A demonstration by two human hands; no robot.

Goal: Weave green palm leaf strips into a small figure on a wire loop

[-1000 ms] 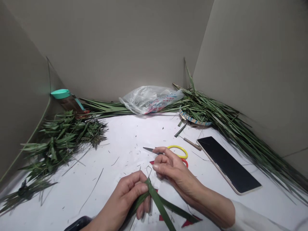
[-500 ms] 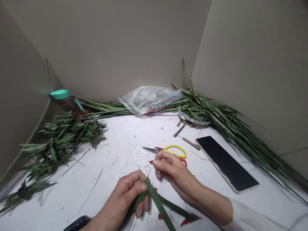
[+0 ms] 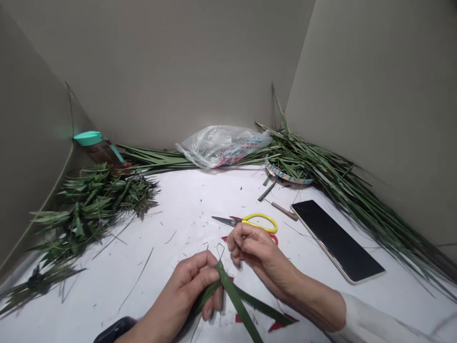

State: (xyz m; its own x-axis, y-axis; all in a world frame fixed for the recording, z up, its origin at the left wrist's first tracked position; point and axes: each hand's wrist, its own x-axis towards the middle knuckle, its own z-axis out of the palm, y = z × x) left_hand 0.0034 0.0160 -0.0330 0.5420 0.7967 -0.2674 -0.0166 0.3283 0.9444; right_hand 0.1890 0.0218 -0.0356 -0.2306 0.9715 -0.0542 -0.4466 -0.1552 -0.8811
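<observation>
Between thumb and fingers, my left hand (image 3: 194,286) pinches folded green leaf strips (image 3: 237,300). Two long ends fan out toward the lower right. A small thin wire loop (image 3: 220,249) sticks up from the top of the fold. My right hand (image 3: 253,247) is just right of the loop and apart from it, its fingers curled together; anything in them is too small or hidden to make out. Behind that hand lie scissors (image 3: 228,221) with a yellow and a red handle, blades pointing left. Red scraps (image 3: 280,324) lie under the strip ends.
Finished-looking leaf pieces (image 3: 89,205) pile up at left beside a teal-lidded bottle (image 3: 96,150). A plastic bag (image 3: 221,147) and long leaves (image 3: 342,190) line the back and right. A hooked tool (image 3: 283,211) lies next to a phone (image 3: 337,240). Trimmings dot the white surface.
My right hand's fingers have curled in more, and the hand has shifted very slightly. My left hand keeps its pinch on the leaf strips.
</observation>
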